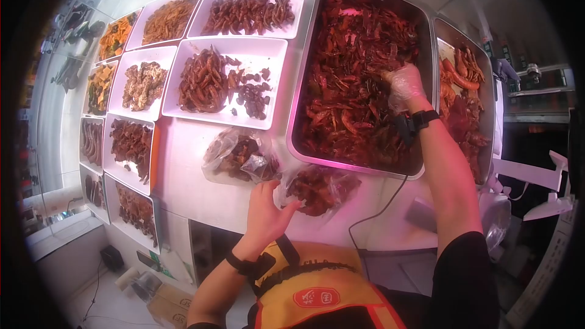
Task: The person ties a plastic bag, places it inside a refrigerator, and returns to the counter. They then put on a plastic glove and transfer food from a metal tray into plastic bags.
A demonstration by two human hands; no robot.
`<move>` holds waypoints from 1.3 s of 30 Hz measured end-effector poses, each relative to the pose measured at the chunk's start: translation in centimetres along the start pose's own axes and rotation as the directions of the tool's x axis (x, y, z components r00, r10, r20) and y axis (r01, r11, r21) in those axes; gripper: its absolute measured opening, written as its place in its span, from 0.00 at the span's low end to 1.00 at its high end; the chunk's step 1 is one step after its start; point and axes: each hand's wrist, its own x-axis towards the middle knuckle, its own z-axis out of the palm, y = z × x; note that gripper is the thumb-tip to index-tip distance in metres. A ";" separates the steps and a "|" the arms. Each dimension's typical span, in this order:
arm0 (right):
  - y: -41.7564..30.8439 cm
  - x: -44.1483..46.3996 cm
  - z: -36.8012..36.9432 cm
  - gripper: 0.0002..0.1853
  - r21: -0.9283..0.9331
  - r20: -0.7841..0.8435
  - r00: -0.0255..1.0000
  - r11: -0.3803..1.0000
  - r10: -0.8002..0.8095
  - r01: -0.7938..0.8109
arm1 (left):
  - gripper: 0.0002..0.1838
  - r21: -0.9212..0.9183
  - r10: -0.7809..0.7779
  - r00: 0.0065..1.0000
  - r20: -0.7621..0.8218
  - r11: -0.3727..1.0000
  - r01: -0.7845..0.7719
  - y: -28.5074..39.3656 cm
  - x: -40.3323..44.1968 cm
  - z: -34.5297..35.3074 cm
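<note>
My right hand (405,88), in a clear plastic glove, reaches into a large metal tray (297,116) of dark red, glossy braised meat (347,85). Its fingers are drawn together at the meat's surface, and whatever lies between them is hidden. My left hand (268,210) is bare, thumb and fingers apart, beside a clear plastic bag (320,189) with braised pieces inside. Its fingertips are close to a second filled bag (241,155) on the white counter. I cannot tell whether the left fingers touch either bag.
Several white trays of cooked food stand on the left, one with dark curved pieces (204,79). Another metal tray (463,85) adjoins the large one on the right. A black cable (381,210) runs from the large tray's front edge. A glass screen borders the left side.
</note>
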 end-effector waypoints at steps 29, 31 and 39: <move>-19.5 -23.1 10.1 0.13 -0.488 0.543 0.827 0.747 -0.146 0.452 | 0.12 0.424 0.402 0.758 -0.514 0.887 -0.183 -0.9 5.4 -10.0; -20.6 -21.1 12.5 0.15 -0.565 0.670 0.742 0.655 0.009 0.502 | 0.09 0.300 0.292 0.857 -0.425 0.939 -0.171 -4.5 7.7 -10.5; -20.8 -19.4 24.3 0.15 -0.345 0.775 0.629 0.789 -0.067 0.509 | 0.10 -0.600 -0.165 0.985 -0.042 0.793 0.107 -5.2 8.9 -15.4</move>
